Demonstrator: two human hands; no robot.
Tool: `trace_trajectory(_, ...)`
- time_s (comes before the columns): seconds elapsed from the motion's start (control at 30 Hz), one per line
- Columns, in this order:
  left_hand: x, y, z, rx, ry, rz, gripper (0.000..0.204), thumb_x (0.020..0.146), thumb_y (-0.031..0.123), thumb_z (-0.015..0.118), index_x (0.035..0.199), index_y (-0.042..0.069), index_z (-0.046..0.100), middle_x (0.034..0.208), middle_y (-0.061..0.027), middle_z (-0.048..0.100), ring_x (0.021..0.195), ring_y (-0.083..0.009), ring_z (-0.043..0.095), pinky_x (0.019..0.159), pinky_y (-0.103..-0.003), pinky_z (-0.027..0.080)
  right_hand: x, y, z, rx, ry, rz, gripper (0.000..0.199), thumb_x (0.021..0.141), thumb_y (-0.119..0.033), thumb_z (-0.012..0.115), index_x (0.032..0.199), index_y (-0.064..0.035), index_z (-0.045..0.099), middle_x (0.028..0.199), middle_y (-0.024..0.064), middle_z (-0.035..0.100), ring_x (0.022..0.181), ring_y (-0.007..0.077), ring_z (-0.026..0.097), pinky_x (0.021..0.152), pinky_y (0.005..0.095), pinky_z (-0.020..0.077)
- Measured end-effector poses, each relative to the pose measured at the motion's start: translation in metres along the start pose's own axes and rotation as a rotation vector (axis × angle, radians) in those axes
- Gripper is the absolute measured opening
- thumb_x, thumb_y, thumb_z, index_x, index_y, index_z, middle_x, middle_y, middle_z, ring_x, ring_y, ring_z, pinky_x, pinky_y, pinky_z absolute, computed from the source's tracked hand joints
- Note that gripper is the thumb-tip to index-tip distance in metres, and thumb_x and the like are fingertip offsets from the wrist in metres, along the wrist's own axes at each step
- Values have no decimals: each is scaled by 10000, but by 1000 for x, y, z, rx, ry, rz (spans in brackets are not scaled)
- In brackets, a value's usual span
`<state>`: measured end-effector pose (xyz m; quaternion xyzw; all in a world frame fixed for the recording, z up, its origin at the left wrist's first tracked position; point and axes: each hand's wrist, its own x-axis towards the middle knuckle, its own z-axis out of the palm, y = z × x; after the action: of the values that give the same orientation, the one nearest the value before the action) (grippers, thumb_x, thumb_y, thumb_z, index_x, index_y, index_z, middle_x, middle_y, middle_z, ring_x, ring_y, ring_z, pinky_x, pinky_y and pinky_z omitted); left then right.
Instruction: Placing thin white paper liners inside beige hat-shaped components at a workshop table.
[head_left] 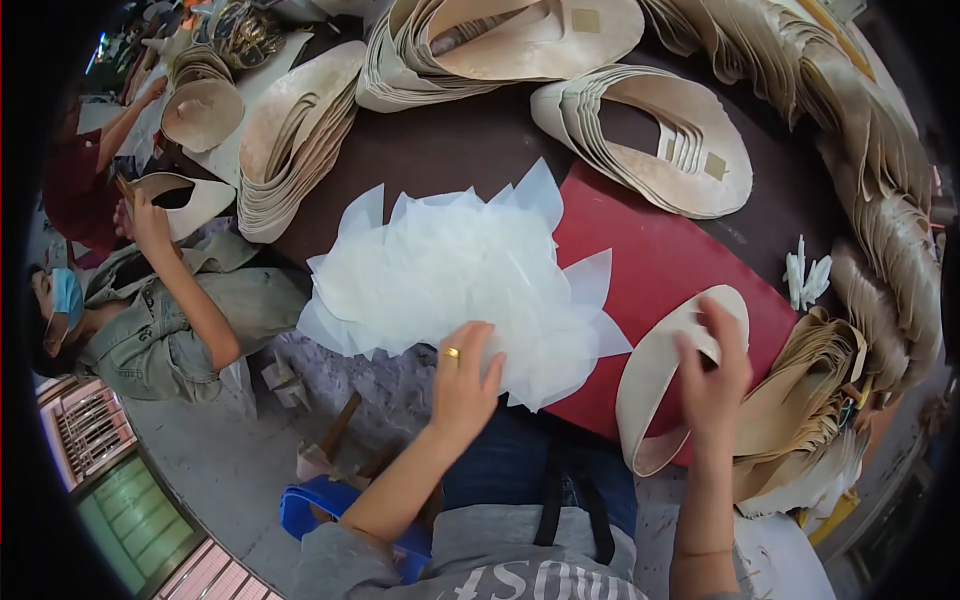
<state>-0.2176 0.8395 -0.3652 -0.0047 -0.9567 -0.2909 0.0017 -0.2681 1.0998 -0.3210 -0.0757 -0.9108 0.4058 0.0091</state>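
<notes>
A heap of white, translucent, leaf-shaped sheets lies in front of me, with pointed corners sticking out around it. My left hand rests at its near edge, a gold ring on one finger, thumb and fingers apart. On the red mat to the right lies a single pale beige shoe upper, a loop-shaped piece with an opening. Over its right side is my right hand, fingers curved and thumb apart, with nothing visible between them. Whether its fingertips touch the upper, I cannot tell.
Stacked beige uppers stand along the far side of the dark table. More stacks line the right rim, near small white strips. At left a masked co-worker handles another upper. A blue bin sits below.
</notes>
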Motion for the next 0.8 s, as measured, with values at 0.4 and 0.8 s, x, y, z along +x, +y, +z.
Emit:
trace_trajectory(0.4,12,-50,-11,317,-89,565,304,729,42,683,1018,-15,604,1002,-105,652,751,-234,634,634,-257,510,-41,-37,91,-39,-593,-429,372,787,-63,652,1145,8,585,1233,118,556,1075,270,558,880,317,468)
trace_trajectory(0.8,72,-47,-98,-683,171,-426,127,911,69,530,1017,8,564,1008,-93,627,764,-157,630,707,-244,503,-51,-27,93,-402,-592,-635,473,824,-167,603,1236,42,504,1382,141,421,1259,262,420,1037,353,330)
